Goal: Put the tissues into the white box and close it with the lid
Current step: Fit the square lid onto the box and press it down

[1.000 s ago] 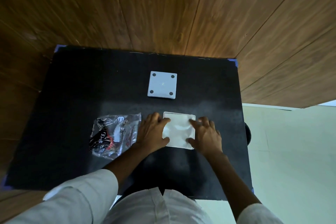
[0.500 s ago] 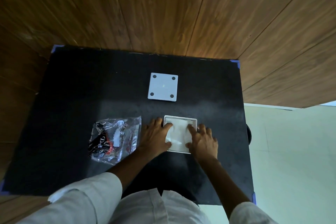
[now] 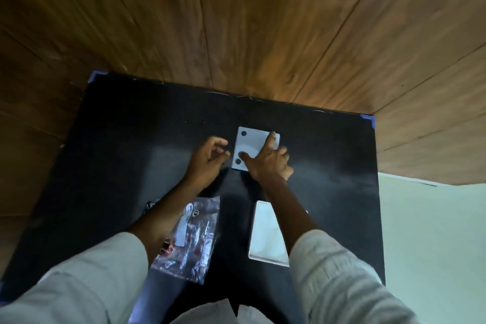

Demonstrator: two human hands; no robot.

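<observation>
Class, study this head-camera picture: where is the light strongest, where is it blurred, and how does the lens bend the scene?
Head view: dim overall, with a warm bright patch on the wooden wall above the black table; pale sheen on the tabletop; motion blur softens the left hand, right hand and lid; wide-angle lens splays the wall planks outward and enlarges the near sleeves.

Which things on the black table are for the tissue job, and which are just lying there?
For the job:
- white box, open, tissues inside
- lid, far side of the table
- right hand, lying on the lid
- left hand, beside the lid

Just lying there:
- plastic wrapper, crumpled, left of the box
</observation>
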